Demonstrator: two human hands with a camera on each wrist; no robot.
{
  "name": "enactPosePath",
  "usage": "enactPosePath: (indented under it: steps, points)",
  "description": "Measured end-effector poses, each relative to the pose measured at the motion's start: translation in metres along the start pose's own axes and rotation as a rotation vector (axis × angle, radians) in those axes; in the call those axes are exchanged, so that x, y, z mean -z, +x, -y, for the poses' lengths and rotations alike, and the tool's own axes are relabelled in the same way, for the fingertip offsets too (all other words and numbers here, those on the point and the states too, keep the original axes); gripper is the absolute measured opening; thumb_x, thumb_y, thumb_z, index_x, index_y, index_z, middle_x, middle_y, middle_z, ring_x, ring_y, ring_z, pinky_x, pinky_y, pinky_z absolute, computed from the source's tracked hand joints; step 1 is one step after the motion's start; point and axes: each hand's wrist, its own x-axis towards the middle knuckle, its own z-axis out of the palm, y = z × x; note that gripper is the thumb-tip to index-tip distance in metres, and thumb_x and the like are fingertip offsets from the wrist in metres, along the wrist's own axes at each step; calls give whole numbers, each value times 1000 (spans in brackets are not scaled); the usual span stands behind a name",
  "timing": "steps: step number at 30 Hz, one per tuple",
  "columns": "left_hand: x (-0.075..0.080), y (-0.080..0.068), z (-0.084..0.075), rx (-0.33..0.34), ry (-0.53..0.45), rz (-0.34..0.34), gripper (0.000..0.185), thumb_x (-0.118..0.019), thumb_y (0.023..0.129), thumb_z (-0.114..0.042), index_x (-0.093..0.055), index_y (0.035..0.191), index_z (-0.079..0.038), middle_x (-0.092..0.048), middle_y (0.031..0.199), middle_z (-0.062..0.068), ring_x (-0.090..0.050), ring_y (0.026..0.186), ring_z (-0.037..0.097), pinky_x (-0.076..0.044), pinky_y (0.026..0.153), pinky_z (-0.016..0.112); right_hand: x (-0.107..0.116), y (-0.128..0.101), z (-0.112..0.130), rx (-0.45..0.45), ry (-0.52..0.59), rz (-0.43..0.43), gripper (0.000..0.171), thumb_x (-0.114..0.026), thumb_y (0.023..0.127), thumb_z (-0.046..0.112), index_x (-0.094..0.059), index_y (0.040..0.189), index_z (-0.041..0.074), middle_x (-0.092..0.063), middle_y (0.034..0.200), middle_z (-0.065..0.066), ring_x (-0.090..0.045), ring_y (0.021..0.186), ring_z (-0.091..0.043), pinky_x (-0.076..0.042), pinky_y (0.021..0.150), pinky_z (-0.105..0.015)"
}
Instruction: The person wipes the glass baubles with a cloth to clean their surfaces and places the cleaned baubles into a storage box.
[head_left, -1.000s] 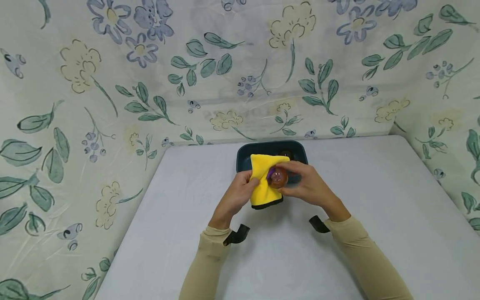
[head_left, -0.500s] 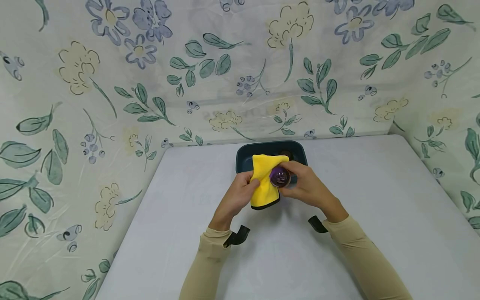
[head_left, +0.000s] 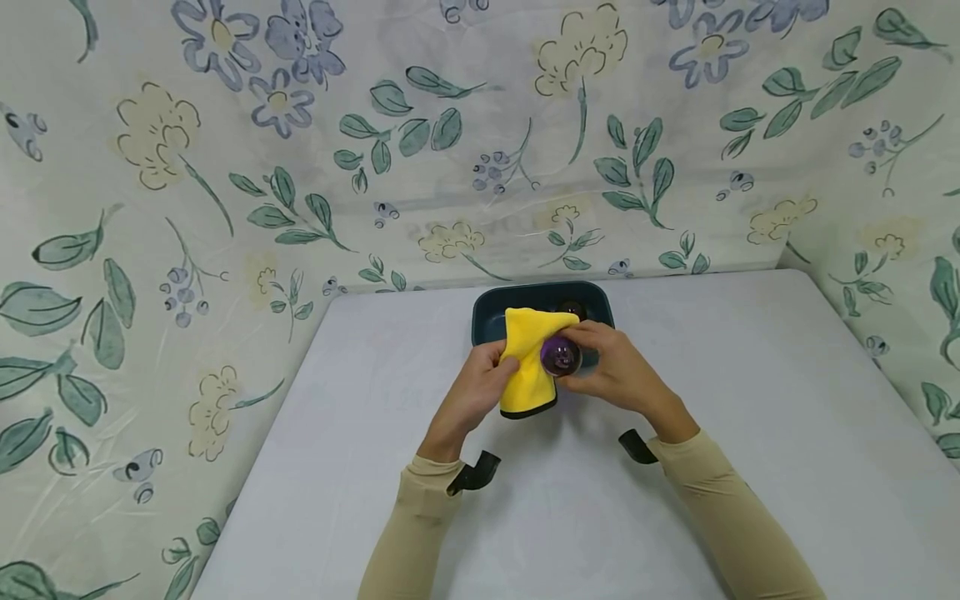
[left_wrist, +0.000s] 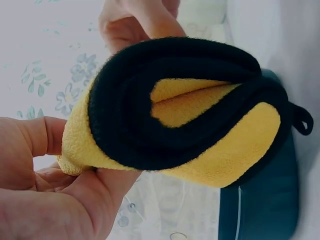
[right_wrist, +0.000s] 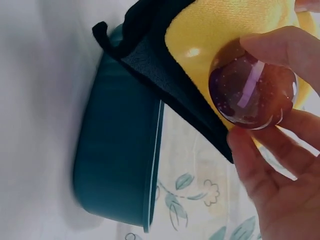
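just in front of the dark teal tub [head_left: 487,321], above the grey table [head_left: 375,467]: both hands together, working the same two things. left hand [head_left: 480,392] gripped a folded yellow cloth [head_left: 525,375], fingers and thumb curled round its left side; black edging of the cloth [left_wrist: 125,115] seen end-on as a rolled loop in the left wrist view. right hand [head_left: 615,371] pinched a glossy purple-brown ball [head_left: 559,356] between thumb and fingertips [right_wrist: 270,45], ball pressed against the yellow face of the cloth. ball and cloth held off the table, touching each other, on the near side of the tub and partly over its near rim. a second dark round thing [head_left: 572,309] noted inside the tub, too hidden to identify. tub placed at the far edge of the table, close to the flowered backdrop [head_left: 225,167]. beige sleeves [head_left: 420,517] on both arms, nearer than the tub.
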Motion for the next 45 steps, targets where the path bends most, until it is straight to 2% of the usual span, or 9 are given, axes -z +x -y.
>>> enactPosePath:
  steps: [5, 12, 18, 24, 32, 35, 45]
  points:
    - [2, 0, 1, -12, -8, 1, 38, -46, 103, -9, -58, 136, 6, -67, 119, 23, -67, 93, 24, -62, 91, 38, 1, 0, -1, 35, 43, 26, 62, -88, 77, 8, -65, 135, 2, -68, 130, -13, -66, 112, -26, -59, 99, -47]
    - [6, 1, 2, -13, -13, 14, 37, -47, 103, -10, -58, 135, 6, -67, 116, 22, -66, 90, 22, -62, 88, 35, 3, 0, 0, 90, 119, 43, 60, -86, 77, 5, -65, 133, 4, -71, 123, -9, -65, 99, -18, -62, 91, -38]
    - [8, 2, 5, 12, -17, 39, 36, -47, 104, -11, -58, 135, 5, -65, 114, 19, -65, 90, 22, -61, 87, 33, 5, -2, 3, 91, 192, 52, 61, -86, 78, 4, -65, 135, 1, -70, 128, -14, -69, 105, -23, -61, 95, -42]
    - [10, 3, 6, 11, -34, 72, 36, -46, 104, -10, -57, 134, 6, -64, 112, 20, -64, 90, 22, -61, 88, 31, 5, -2, 3, 77, 241, 50, 61, -87, 79, 6, -65, 136, 3, -69, 132, -14, -69, 110, -27, -61, 95, -46]
    - [16, 6, 8, 8, -69, 128, 36, -44, 104, -11, -58, 130, 9, -67, 107, 19, -67, 81, 17, -61, 80, 27, 5, -2, 2, 45, 308, 25, 61, -86, 80, 5, -64, 137, 3, -66, 136, -15, -70, 109, -28, -62, 93, -35]
    - [19, 7, 9, 25, -93, 155, 37, -43, 103, -12, -57, 130, 10, -68, 107, 18, -68, 81, 15, -62, 79, 26, 3, -1, 2, 30, 322, 7, 60, -86, 80, 6, -64, 136, 3, -66, 137, -16, -69, 109, -28, -62, 92, -31]
    - [25, 10, 15, 88, -140, 185, 39, -44, 103, -13, -55, 134, 8, -68, 118, 19, -70, 89, 14, -63, 89, 32, -3, 0, 2, -16, 331, -32, 62, -86, 80, 7, -64, 138, 4, -67, 136, -16, -69, 110, -30, -63, 93, -41]
